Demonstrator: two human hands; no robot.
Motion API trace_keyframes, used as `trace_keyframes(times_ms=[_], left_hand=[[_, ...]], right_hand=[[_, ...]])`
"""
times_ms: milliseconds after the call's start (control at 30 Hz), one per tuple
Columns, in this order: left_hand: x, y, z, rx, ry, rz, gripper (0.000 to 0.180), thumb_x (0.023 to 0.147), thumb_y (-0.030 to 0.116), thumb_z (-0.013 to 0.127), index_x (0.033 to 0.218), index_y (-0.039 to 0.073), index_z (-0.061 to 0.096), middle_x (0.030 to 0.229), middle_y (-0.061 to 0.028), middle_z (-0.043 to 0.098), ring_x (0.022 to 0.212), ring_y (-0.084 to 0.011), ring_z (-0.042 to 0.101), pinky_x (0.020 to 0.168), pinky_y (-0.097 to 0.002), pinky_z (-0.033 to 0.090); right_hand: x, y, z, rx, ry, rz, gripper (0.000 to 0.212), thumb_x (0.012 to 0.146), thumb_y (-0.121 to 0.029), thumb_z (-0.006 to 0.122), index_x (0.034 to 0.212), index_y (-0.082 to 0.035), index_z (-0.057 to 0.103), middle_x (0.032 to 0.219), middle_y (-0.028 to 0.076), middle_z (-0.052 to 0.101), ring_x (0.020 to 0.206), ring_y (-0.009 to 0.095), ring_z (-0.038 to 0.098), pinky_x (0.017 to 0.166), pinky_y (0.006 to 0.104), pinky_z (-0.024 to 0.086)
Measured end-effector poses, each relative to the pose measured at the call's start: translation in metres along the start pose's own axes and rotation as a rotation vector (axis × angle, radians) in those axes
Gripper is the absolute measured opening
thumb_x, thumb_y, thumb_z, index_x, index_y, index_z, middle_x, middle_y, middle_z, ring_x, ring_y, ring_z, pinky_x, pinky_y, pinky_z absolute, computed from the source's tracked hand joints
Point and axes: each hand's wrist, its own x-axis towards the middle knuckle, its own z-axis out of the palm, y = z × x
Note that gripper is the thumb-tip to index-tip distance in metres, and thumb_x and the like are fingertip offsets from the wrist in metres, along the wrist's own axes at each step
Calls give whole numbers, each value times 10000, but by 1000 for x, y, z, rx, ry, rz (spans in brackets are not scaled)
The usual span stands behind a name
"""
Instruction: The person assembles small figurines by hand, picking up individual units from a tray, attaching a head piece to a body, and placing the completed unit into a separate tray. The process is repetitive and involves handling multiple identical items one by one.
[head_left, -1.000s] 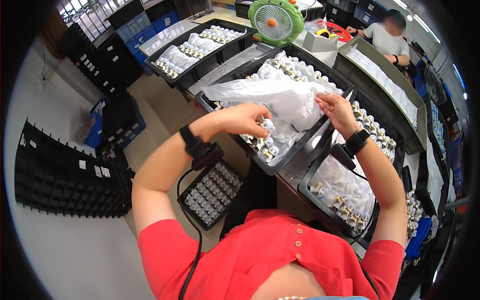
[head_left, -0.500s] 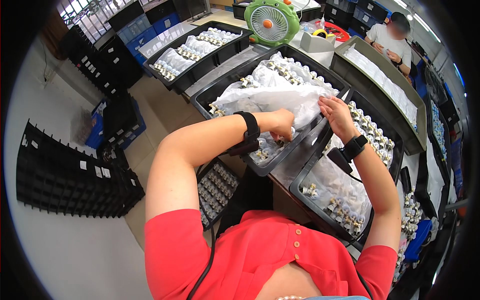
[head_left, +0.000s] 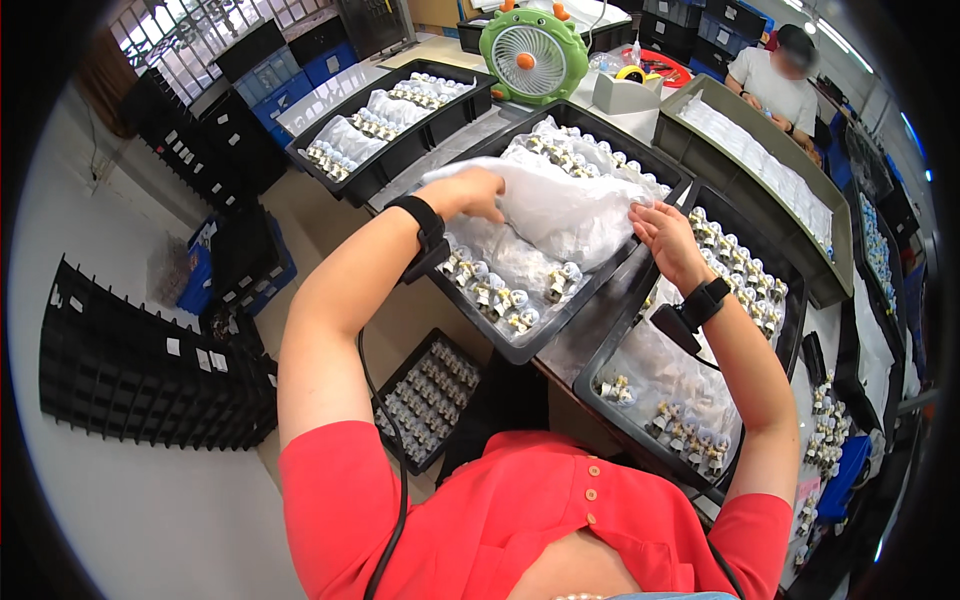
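1. Two bare hands are at one thin white sheet (head_left: 575,215), which looks soft, half transparent and full of wrinkles. It lies loosely across the middle black tray (head_left: 520,352), with its left part reaching behind the left wrist.
2. The left hand (head_left: 474,193) is at the left part of the sheet. Its fingers are curved, with a narrow gap to the thumb — I cannot tell if they hold the film.
3. The right hand (head_left: 660,232) is at the right end of the sheet, near the tray rim. Its fingertips are close together and pinch the edge.
4. Small bulb-like parts (head_left: 488,290), with clear round heads and white and brass-coloured bases, stand in rows at the near end of the tray; more are visible at the far end.
5. The trays rest on a grey table (head_left: 590,330). On the right is another black tray (head_left: 590,388) with similar parts and film; beyond it is an olive tray (head_left: 775,235).
6. Behind stands a green fan (head_left: 533,60) — animal-shaped — and a person in a white shirt (head_left: 775,85) sits at far right.
7. On the tiled floor (head_left: 290,240) is a filled tray (head_left: 430,400); ribbed black trays (head_left: 150,370) are stacked by the wall.
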Motion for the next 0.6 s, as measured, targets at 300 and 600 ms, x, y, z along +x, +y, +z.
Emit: trace_keyframes(times_ms=[300, 600], left_hand=[[46, 13, 12, -126, 77, -129, 912, 673, 652, 660, 1369, 120, 409, 1360, -283, 382, 1195, -432, 465, 992, -444, 404], [25, 28, -15, 101, 25, -54, 610, 760, 473, 667, 1173, 32, 582, 1111, -214, 616, 1064, -355, 578, 911, -418, 457]], right_hand=[[-5, -4, -7, 15, 74, -12, 632, 827, -60, 643, 1323, 34, 263, 1157, 142, 513, 991, 226, 592, 801, 259, 503], [-67, -53, -32, -220, -200, 94, 508, 891, -196, 612, 1308, -7, 391, 1173, 106, 586, 986, 160, 600, 834, 253, 465]])
